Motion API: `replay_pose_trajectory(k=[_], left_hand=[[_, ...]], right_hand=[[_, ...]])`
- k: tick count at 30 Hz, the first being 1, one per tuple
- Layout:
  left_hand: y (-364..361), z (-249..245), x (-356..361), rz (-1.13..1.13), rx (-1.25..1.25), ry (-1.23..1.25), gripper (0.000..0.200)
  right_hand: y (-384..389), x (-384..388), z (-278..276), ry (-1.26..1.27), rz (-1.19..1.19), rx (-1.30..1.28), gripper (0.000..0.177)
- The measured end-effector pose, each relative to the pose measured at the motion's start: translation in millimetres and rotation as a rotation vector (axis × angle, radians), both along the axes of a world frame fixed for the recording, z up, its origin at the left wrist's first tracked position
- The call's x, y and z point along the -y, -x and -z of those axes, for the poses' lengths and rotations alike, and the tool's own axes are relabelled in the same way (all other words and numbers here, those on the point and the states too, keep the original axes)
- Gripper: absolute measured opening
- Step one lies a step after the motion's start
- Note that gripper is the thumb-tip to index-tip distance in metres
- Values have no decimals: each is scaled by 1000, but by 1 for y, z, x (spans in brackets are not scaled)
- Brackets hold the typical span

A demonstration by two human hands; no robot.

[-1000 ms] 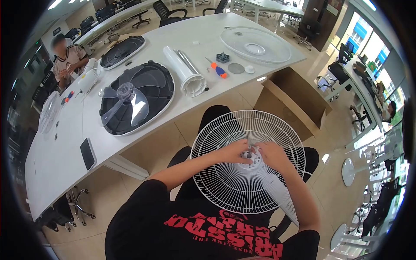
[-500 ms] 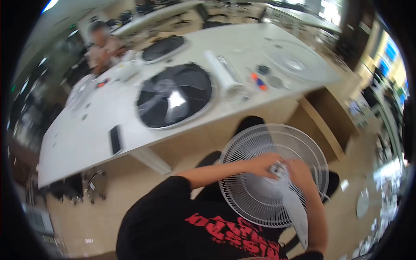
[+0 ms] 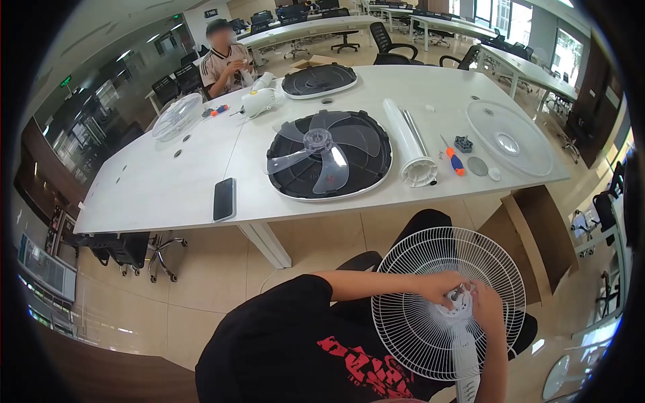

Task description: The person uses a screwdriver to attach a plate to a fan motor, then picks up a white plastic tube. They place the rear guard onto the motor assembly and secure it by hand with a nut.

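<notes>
A round white wire fan grille [image 3: 403,329] rests on my lap, with a white slotted fan neck [image 3: 465,366] running down from its middle. At the white hub [image 3: 459,309], my left hand [image 3: 440,287] has its fingers closed around a small part, mostly hidden. Facing it across the hub, my right hand [image 3: 488,307] is bent inward with fingertips pressed together near the same spot. What sits between those fingertips is too small to name.
On the white table [image 3: 161,201] are a phone [image 3: 225,199], transparent fan blades [image 3: 318,142] on a black base [image 3: 376,171], a white tube [image 3: 406,138], a screwdriver [image 3: 455,161] and another grille [image 3: 510,138]. A cardboard box [image 3: 544,235] stands right. Another person [image 3: 225,60] sits across.
The view has turned and steadied, so the table and grille appear shifted right and are sharper. Both hands stay at the hub, with the fingers slightly repositioned.
</notes>
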State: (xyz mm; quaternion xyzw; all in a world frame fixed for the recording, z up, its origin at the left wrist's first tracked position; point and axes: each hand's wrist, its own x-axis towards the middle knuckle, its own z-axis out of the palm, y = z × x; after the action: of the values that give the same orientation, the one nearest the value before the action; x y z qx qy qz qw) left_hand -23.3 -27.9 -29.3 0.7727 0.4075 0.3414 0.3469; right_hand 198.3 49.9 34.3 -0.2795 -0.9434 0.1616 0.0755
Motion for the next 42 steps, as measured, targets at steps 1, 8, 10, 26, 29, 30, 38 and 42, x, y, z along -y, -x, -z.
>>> replay_pose_trajectory(k=[1,8,10,26,29,30,38,42], left_hand=[[-3,-3,4,-40,-9,10,74],[-11,-19,12,-146,-75,6,74],[-15,0,6,-179,-14,-163,73],[0,3,-5,22,76,-55,42],[2,3,-5,25,28,-33,49],[1,-1,-5,8,-20,-17,50],[-1,-13,-14,-39,-163,-64,62],[-18,-25,-4,-251,-391,-194,68]], right_hand=[[0,0,2,-3,-6,-9,30],[2,4,0,-22,2,-34,31],[2,6,-3,-18,15,-38,34],[1,4,-9,16,28,-13,39],[-3,0,0,3,71,39,39],[-3,1,-1,6,73,35,39],[-5,-1,13,-84,56,18,45],[-5,0,18,-99,46,38,43]])
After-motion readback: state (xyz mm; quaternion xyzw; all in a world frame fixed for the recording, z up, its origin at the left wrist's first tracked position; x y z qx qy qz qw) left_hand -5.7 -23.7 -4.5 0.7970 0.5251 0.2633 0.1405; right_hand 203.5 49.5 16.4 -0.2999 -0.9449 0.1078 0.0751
